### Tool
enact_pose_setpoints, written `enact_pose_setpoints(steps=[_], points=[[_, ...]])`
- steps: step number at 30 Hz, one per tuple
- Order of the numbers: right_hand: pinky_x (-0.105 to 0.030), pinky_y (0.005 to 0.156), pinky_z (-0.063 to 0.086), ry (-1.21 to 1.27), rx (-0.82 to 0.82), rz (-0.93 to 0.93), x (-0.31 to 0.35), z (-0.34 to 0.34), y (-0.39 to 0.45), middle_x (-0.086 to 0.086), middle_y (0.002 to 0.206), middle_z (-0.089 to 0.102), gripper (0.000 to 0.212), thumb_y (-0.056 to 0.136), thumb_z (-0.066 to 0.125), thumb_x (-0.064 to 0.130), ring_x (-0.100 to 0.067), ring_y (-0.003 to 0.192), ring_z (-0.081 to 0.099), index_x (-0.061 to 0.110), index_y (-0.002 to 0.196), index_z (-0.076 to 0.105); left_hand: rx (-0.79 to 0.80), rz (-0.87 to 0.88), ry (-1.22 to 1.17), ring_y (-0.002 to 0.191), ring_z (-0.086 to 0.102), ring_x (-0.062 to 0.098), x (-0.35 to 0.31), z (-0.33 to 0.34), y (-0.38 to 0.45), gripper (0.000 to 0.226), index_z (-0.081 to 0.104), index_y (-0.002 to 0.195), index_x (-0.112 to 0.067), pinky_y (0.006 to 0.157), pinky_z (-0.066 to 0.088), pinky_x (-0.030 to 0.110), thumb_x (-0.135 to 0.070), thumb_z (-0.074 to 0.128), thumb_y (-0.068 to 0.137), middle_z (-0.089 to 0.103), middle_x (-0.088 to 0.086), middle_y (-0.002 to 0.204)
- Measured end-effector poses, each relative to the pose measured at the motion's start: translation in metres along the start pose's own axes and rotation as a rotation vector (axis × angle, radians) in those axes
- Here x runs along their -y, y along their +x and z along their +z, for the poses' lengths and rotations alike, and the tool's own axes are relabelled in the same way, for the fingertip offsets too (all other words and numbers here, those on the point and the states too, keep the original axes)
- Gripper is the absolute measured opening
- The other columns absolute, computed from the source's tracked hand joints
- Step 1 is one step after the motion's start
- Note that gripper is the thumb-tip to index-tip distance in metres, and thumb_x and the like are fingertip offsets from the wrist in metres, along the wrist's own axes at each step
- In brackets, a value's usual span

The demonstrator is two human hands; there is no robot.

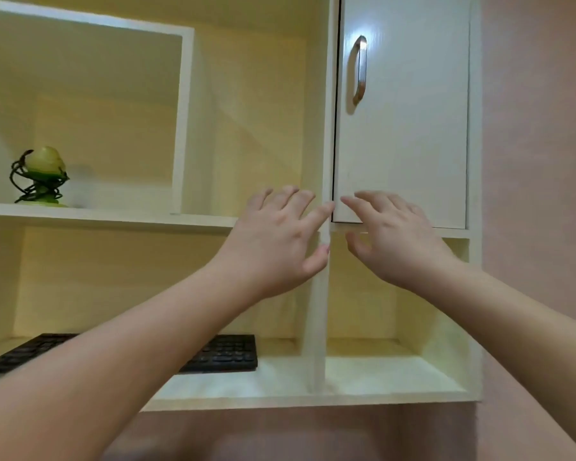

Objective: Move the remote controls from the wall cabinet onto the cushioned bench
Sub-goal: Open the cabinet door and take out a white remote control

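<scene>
**Both hands raised at the closed cabinet door, no remote in sight**

Two bare forearms rise from the lower corners of the frame and meet near the centre. The left hand (276, 241) has its fingers spread and nearly straight, index tip at the white upright divider (320, 314); it holds nothing. The right hand (393, 237) mirrors it, fingers splayed and a little bent, fingertips at the lower left corner of the cabinet door (403, 114); whether they touch the door edge or only hover before it cannot be told. It also holds nothing.

Behind the arms the wall cabinet (313, 399) fills most of the frame. Its lower left compartment holds a black keyboard (230, 354), the middle of it covered by the left forearm and its left end blurred. The lower right compartment, under the door, shows only a pale floor and back panel. In the upper left compartment a small green and yellow ornament (39, 176) on a dark twisted wire stand sits on the shelf; what it depicts is hard to make out. The upper right compartment is closed by the door, which carries a curved metal handle (359, 71), so its contents are hidden.

No remote control shows in any open compartment. The bench is out of view.

A pinkish wall (539, 161) runs down the right edge and below the cabinet.
</scene>
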State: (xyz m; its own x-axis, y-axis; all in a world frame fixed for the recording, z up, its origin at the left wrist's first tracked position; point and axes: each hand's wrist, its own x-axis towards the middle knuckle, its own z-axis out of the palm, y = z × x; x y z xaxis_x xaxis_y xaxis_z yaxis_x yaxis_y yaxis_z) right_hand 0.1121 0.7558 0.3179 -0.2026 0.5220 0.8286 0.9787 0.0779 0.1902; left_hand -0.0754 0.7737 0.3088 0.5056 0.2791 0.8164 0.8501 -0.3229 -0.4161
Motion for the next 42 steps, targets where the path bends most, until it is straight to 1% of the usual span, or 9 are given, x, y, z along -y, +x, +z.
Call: enact_pose_setpoints(steps=[9, 16, 22, 26, 29, 32, 37, 40, 42], points=[[-0.040, 0.110, 0.023, 0.032, -0.177, -0.003, -0.060, -0.022, 0.088, -0.002, 0.150, 0.032, 0.057, 0.095, 0.040, 0.038, -0.023, 0.138, 0.027, 0.022, 0.148, 0.024, -0.036, -0.057, 0.134, 0.133, 0.039, 0.034, 0.013, 0.016, 0.070, 0.074, 0.028, 0.148, -0.022, 0.107, 0.031, 0.050, -0.053, 0.013, 0.082, 0.045, 0.009, 0.144], [-0.039, 0.106, 0.030, 0.363, -0.314, 0.060, -0.062, -0.027, 0.154, -0.005, 0.142, 0.039, 0.057, 0.094, 0.042, 0.029, -0.023, 0.130, 0.036, 0.017, 0.147, 0.026, -0.066, -0.077, 0.164, 0.120, 0.053, 0.039, 0.019, 0.041, 0.084, 0.066, 0.047, 0.139, -0.013, 0.096, 0.043, 0.057, -0.048, 0.031, 0.086, 0.057, 0.016, 0.132], [-0.032, 0.084, 0.043, 0.810, -0.352, 0.128, -0.050, -0.037, 0.178, -0.005, 0.120, 0.056, 0.045, 0.092, 0.040, 0.012, -0.021, 0.102, 0.055, 0.016, 0.137, 0.038, -0.123, -0.069, 0.133, 0.120, 0.056, 0.030, 0.017, 0.041, 0.085, 0.066, 0.050, 0.137, -0.010, 0.096, 0.047, 0.051, -0.047, 0.032, 0.086, 0.060, 0.013, 0.129], [-0.029, 0.075, 0.045, 1.007, -0.265, 0.204, -0.052, -0.041, 0.182, 0.003, 0.103, 0.060, 0.044, 0.089, 0.038, 0.007, -0.018, 0.089, 0.056, 0.017, 0.130, 0.048, -0.078, -0.069, 0.023, 0.141, 0.031, 0.020, 0.004, 0.038, 0.086, 0.077, 0.022, 0.150, -0.012, 0.110, 0.028, 0.034, -0.052, 0.013, 0.086, 0.037, 0.005, 0.151], [-0.025, 0.064, 0.038, 1.122, -0.209, 0.212, -0.060, -0.049, 0.180, 0.004, 0.081, 0.056, 0.033, 0.083, 0.037, 0.003, -0.019, 0.074, 0.049, 0.013, 0.101, 0.063, -0.056, -0.130, -0.053, 0.136, 0.031, 0.017, -0.009, 0.039, 0.090, 0.076, 0.017, 0.151, -0.013, 0.106, 0.026, 0.029, -0.056, 0.015, 0.088, 0.036, 0.001, 0.149], [-0.028, 0.065, 0.037, 1.179, -0.175, 0.197, -0.065, -0.056, 0.176, -0.001, 0.082, 0.056, 0.031, 0.082, 0.042, 0.000, -0.018, 0.070, 0.048, 0.014, 0.091, 0.068, -0.113, -0.240, -0.249, 0.121, 0.044, 0.019, -0.021, 0.037, 0.101, 0.069, 0.031, 0.145, -0.014, 0.098, 0.035, 0.031, -0.058, 0.027, 0.091, 0.050, 0.001, 0.133], [-0.024, 0.060, 0.041, 1.239, -0.156, 0.205, -0.066, -0.068, 0.165, 0.001, 0.082, 0.060, 0.029, 0.082, 0.052, 0.000, -0.015, 0.068, 0.053, 0.015, 0.101, 0.068, 0.048, -0.550, -1.107, 0.104, 0.061, 0.019, -0.040, 0.034, 0.116, 0.048, 0.048, 0.129, -0.020, 0.089, 0.050, 0.032, -0.044, 0.060, 0.089, 0.063, 0.000, 0.118], [-0.031, 0.066, 0.043, 1.204, -0.196, 0.176, -0.062, -0.062, 0.163, -0.002, 0.083, 0.057, 0.015, 0.079, 0.058, 0.013, -0.016, 0.071, 0.053, 0.012, 0.093, 0.064, 0.075, -0.652, -1.234, 0.100, 0.065, 0.021, -0.045, 0.042, 0.115, 0.037, 0.055, 0.119, -0.016, 0.090, 0.053, 0.037, -0.032, 0.063, 0.087, 0.067, 0.002, 0.112], [-0.034, 0.076, 0.046, 0.972, -0.264, 0.192, -0.055, -0.054, 0.165, -0.002, 0.097, 0.054, 0.031, 0.075, 0.064, 0.028, -0.018, 0.085, 0.054, 0.012, 0.101, 0.058, 0.049, -0.670, -1.290, 0.097, 0.066, 0.020, -0.047, 0.044, 0.114, 0.030, 0.059, 0.115, -0.014, 0.085, 0.054, 0.033, -0.027, 0.063, 0.088, 0.070, 0.003, 0.108]])
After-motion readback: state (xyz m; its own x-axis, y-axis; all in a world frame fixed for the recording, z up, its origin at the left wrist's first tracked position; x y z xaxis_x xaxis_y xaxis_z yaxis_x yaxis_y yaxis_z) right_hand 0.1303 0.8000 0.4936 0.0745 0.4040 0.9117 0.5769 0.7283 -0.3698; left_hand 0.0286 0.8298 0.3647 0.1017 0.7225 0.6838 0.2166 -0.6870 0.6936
